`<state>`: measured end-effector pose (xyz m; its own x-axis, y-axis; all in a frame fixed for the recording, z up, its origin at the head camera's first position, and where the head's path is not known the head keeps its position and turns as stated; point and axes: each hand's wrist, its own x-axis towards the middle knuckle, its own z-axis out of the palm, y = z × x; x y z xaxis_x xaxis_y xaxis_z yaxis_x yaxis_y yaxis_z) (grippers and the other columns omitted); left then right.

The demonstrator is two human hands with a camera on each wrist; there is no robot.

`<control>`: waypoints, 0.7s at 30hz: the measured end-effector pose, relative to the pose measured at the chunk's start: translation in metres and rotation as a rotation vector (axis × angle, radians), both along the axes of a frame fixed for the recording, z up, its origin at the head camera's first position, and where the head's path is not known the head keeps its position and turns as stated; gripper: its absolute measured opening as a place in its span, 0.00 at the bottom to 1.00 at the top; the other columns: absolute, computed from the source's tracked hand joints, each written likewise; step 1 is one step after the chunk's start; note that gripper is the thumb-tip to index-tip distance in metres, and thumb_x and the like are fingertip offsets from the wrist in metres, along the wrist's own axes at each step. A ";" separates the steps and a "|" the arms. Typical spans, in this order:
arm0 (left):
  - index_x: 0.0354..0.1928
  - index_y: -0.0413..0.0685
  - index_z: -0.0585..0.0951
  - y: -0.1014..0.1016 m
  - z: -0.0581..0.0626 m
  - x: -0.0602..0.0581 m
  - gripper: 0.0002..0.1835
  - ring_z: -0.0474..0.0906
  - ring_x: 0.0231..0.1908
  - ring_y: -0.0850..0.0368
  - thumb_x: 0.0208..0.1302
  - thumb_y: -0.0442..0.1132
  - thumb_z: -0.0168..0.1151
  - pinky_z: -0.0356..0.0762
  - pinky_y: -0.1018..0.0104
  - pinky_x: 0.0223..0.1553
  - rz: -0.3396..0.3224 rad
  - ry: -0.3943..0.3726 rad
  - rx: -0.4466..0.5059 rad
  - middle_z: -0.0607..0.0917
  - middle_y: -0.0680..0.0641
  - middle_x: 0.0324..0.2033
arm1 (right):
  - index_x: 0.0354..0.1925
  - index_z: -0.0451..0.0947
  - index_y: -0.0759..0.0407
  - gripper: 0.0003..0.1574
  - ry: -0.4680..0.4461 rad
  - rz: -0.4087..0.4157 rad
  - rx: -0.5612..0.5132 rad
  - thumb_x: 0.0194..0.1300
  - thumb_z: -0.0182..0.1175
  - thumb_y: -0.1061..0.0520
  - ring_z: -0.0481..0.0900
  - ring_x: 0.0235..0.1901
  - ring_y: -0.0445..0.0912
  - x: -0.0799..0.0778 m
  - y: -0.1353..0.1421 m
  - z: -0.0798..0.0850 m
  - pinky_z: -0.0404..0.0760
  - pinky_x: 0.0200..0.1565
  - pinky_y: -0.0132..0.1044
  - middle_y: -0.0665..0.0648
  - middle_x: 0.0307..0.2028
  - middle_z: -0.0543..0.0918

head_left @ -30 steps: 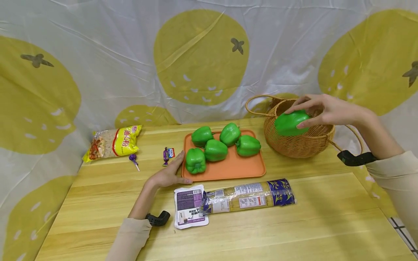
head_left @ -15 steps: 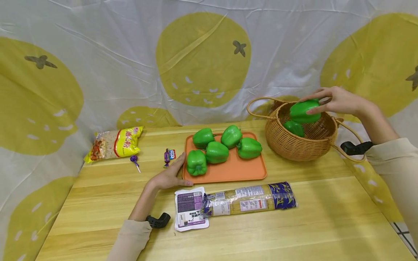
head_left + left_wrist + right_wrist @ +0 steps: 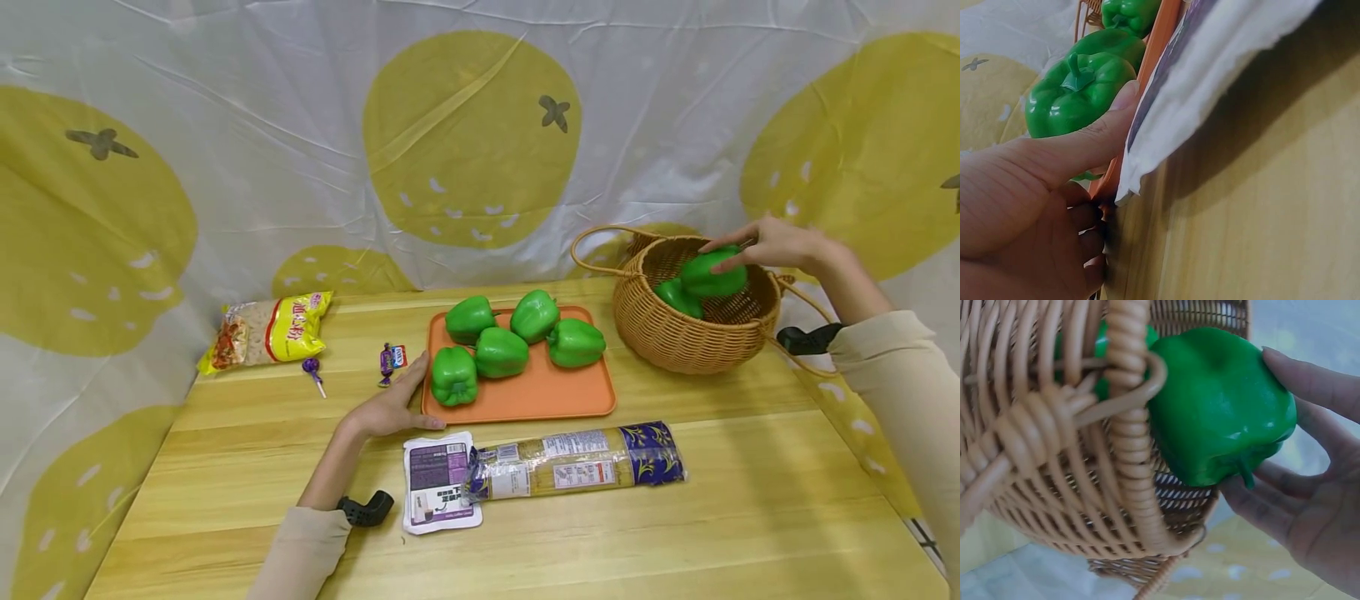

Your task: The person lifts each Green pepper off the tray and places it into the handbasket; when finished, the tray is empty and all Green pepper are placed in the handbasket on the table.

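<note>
Green bell pepper [image 3: 703,279] sits in the wicker basket's [image 3: 693,348] mouth, held between the right hand's [image 3: 787,243] thumb and fingers [image 3: 1260,506], a grip that seems to suit its bulky body. A second pepper [image 3: 678,298] lies beside it. The left hand [image 3: 386,411], fingers loosely extended, touches the orange tray [image 3: 551,400], probably steadying it beneath five peppers [image 3: 501,352].

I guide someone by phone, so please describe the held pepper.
On the table, find the wicker basket, right of the orange tray. At the basket's mouth is the green pepper; unlike the lower pepper, it is held by the right hand.
</note>
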<state>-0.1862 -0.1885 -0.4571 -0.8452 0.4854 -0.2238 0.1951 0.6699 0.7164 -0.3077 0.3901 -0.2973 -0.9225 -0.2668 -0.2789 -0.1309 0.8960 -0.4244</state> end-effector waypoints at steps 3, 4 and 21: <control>0.76 0.44 0.36 0.000 0.000 0.000 0.63 0.32 0.76 0.42 0.53 0.53 0.72 0.38 0.42 0.75 -0.002 -0.004 -0.009 0.37 0.41 0.77 | 0.66 0.71 0.54 0.39 -0.041 0.008 -0.005 0.61 0.64 0.39 0.63 0.65 0.64 0.000 0.004 -0.004 0.70 0.56 0.60 0.70 0.69 0.64; 0.76 0.44 0.36 -0.001 0.000 0.000 0.63 0.32 0.77 0.43 0.53 0.53 0.72 0.38 0.42 0.75 -0.004 -0.006 -0.012 0.36 0.41 0.77 | 0.66 0.70 0.54 0.39 -0.050 0.008 -0.011 0.61 0.64 0.39 0.60 0.67 0.67 0.000 0.005 -0.005 0.67 0.58 0.65 0.71 0.69 0.63; 0.76 0.44 0.36 -0.002 0.000 -0.002 0.63 0.31 0.76 0.42 0.53 0.53 0.72 0.37 0.42 0.75 0.004 -0.014 -0.018 0.35 0.42 0.77 | 0.63 0.72 0.61 0.32 -0.213 0.207 -0.018 0.64 0.63 0.51 0.63 0.66 0.69 0.002 0.012 -0.018 0.78 0.54 0.47 0.74 0.67 0.66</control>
<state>-0.1883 -0.1905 -0.4569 -0.8442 0.4773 -0.2440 0.1823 0.6837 0.7066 -0.3061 0.4018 -0.3151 -0.7690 -0.4504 -0.4536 -0.2167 0.8513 -0.4779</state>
